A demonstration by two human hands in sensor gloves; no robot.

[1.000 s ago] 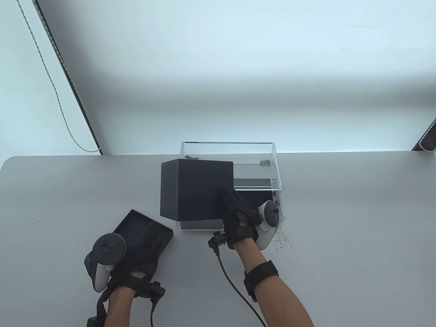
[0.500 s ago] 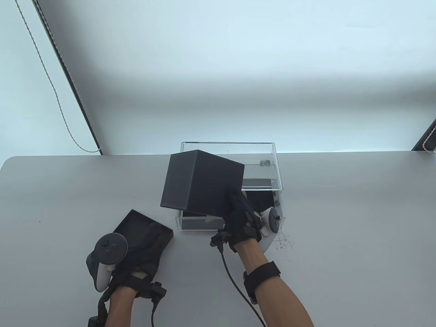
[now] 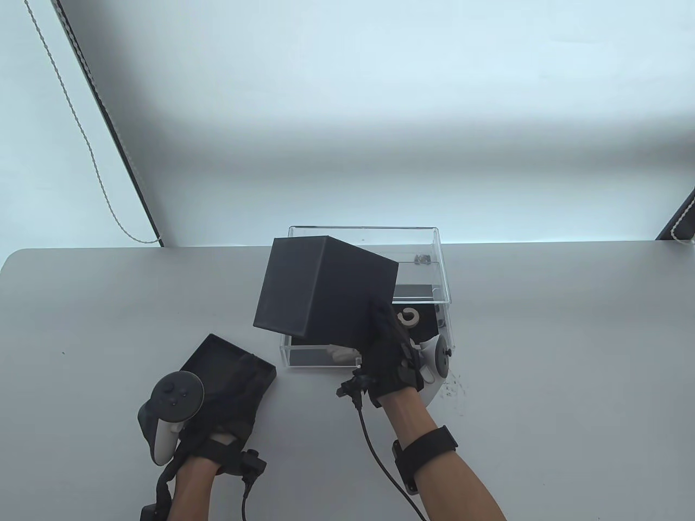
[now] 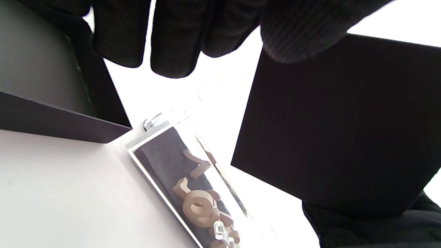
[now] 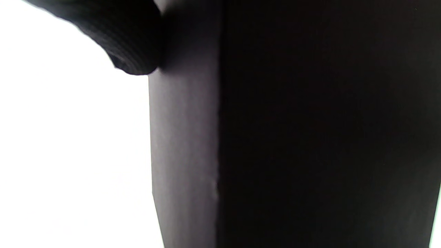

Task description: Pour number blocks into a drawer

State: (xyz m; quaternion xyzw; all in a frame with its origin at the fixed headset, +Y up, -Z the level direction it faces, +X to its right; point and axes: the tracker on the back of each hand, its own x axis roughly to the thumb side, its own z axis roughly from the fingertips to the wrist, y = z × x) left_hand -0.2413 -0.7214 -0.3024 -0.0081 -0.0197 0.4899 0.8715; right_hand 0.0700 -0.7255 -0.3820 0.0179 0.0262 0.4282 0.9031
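My right hand [image 3: 388, 353] grips a black box [image 3: 323, 296] and holds it tilted over the pulled-out clear drawer [image 3: 290, 361] of an acrylic case [image 3: 442, 260]. Beige number blocks [image 3: 408, 317] lie in the drawer on its dark floor; several show in the left wrist view [image 4: 198, 206]. The box also shows there [image 4: 337, 131] and fills the right wrist view [image 5: 293, 124]. My left hand [image 3: 228, 401] rests on the black box lid [image 3: 212, 355], which lies open side up on the table left of the drawer.
The grey table [image 3: 543, 353] runs to a far edge behind the acrylic case. A beaded cord [image 3: 81, 130] hangs at the far left. Small dark specks [image 3: 453, 385] lie on the table right of my right hand.
My right hand has tipped the black box further over the drawer. Number blocks have dropped into the drawer and now show beside the box. My left hand has stayed on the lid.
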